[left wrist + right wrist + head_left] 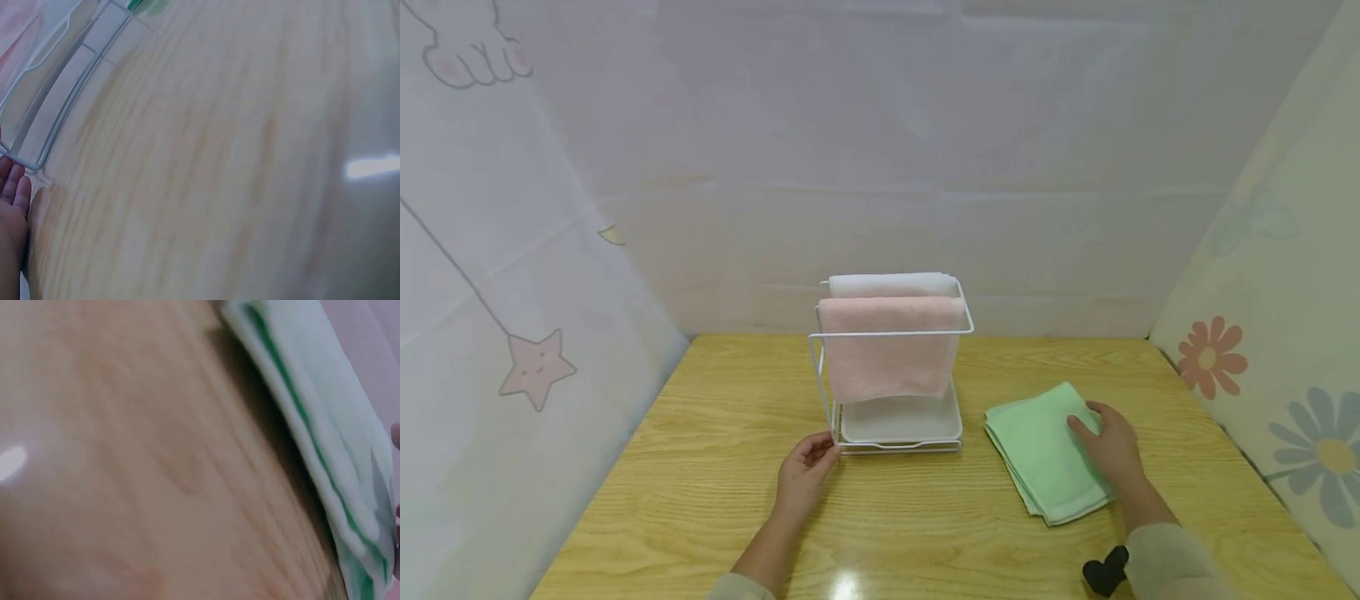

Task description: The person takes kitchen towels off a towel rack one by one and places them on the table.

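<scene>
A white wire rack (891, 333) stands mid-table with a pale tray (902, 419) in its base. A pink towel (891, 346) hangs over its front bar, and a white towel (887, 284) hangs behind. My left hand (802, 475) pinches the rack's lower front left corner; its fingers (14, 181) meet the wire in the left wrist view. On the right lies a folded green towel (1045, 454). My right hand (1112, 446) grips its right edge, thumb on top, the other fingertips partly hidden. The right wrist view shows the towel's layered edge (300, 419).
A wooden table (715, 500) carries everything. Printed cloth walls (910, 167) enclose it at the back and sides. A small black object (1105, 572) is beside the right sleeve (1172, 562), near the front edge.
</scene>
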A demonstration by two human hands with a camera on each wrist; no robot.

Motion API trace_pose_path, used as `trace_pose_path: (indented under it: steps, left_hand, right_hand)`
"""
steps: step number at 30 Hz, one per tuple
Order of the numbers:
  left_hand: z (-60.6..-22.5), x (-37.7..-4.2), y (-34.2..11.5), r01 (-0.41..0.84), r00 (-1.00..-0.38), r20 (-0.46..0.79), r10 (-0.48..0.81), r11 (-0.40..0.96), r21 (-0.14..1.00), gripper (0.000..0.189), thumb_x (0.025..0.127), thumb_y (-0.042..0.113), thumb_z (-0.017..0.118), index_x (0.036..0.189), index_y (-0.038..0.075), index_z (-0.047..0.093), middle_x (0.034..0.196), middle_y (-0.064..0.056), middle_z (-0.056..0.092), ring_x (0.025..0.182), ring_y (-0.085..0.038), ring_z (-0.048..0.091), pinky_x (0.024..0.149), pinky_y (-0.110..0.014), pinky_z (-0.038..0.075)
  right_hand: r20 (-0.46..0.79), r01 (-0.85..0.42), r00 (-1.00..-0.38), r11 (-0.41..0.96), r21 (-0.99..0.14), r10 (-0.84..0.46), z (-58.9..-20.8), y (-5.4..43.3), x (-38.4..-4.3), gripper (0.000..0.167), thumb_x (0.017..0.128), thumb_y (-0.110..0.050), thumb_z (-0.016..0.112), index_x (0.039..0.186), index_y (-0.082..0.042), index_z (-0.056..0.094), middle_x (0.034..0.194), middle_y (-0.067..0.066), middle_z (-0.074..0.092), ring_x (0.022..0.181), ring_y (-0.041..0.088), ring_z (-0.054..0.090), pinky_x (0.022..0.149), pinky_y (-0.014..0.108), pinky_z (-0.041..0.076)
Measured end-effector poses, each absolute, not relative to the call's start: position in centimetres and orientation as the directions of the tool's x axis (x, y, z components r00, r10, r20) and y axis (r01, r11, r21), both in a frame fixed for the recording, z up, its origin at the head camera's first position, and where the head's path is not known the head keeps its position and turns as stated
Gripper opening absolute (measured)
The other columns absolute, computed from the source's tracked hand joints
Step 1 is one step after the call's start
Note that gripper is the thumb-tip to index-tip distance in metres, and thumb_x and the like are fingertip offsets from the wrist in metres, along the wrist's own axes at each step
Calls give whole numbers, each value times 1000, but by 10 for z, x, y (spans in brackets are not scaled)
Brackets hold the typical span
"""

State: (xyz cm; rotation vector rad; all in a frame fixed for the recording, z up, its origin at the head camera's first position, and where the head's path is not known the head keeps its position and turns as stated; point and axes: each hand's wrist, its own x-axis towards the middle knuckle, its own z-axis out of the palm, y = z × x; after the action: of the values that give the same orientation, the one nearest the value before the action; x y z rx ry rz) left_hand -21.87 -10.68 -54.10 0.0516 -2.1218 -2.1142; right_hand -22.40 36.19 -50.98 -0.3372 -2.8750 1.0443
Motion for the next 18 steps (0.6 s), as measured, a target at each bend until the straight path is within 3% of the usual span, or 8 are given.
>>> trace_pose_path:
  steps: [6,14,18]
  left_hand:
    - [-540,-219,-107,83,-989,83,-124,9,997,31,88,2,70,117,-9,62,113,-26,64,88,-3,62,79,-14,55]
    - [-539,-219,-107,73,-989,74,-128,17,997,30,89,1,69,117,-8,63,113,-26,64,88,-4,62,79,-13,55]
    - [-540,-220,-108,60,-990,62,-124,20,998,30,89,1,69,117,-8,62,113,-25,64,88,-4,62,79,-14,55]
  right_hand:
    - [20,251,-948,784,-568,318,-505,317,-211,72,98,-44,51,147,6,31,153,41,12,141,61,2,113,74,5]
    - [-99,287,-957,828,-482,274,-518,284,-207,92,96,-67,36,154,2,15,155,40,-2,140,61,-14,108,78,-8]
    - [-128,282,-959,835,-473,252,-522,284,-206,96,95,-70,34,155,1,11,156,39,-7,141,59,-16,108,76,-13]
